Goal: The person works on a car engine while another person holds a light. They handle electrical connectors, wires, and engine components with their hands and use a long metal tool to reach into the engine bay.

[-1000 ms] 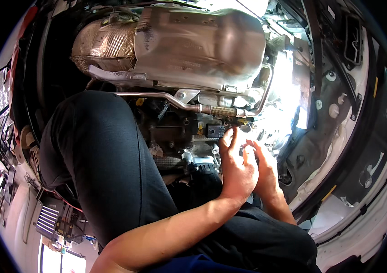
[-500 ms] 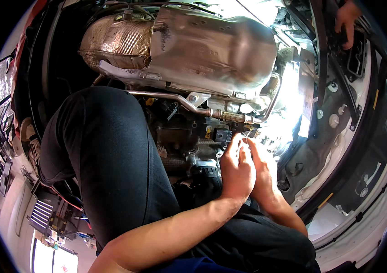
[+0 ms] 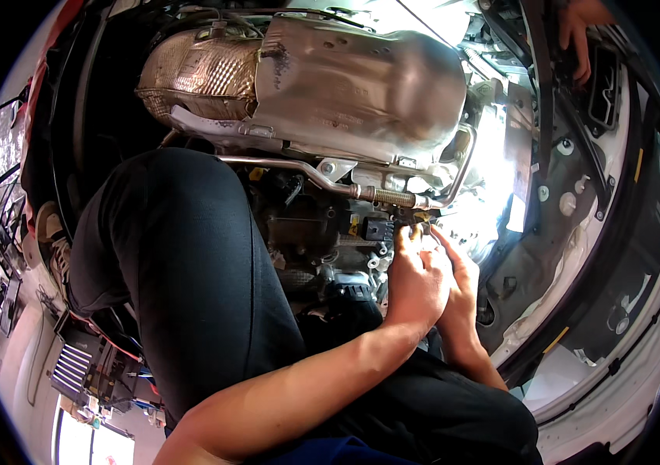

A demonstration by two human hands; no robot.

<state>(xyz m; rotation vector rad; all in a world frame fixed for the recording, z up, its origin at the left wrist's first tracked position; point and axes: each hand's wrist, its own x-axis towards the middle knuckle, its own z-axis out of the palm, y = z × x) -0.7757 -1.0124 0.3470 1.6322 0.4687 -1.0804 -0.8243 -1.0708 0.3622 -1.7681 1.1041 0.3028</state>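
Pinching small fitting [image 3: 421, 225] with both hands [image 3: 430, 279] | engine bay, silver heat shield [image 3: 353, 85] above

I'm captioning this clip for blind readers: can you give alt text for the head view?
Both hands, left hand and right hand, meet with fingertips at a small fitting on a thin metal pipe in an engine bay, below a large silver heat shield. The person's dark-trousered knee fills the left.
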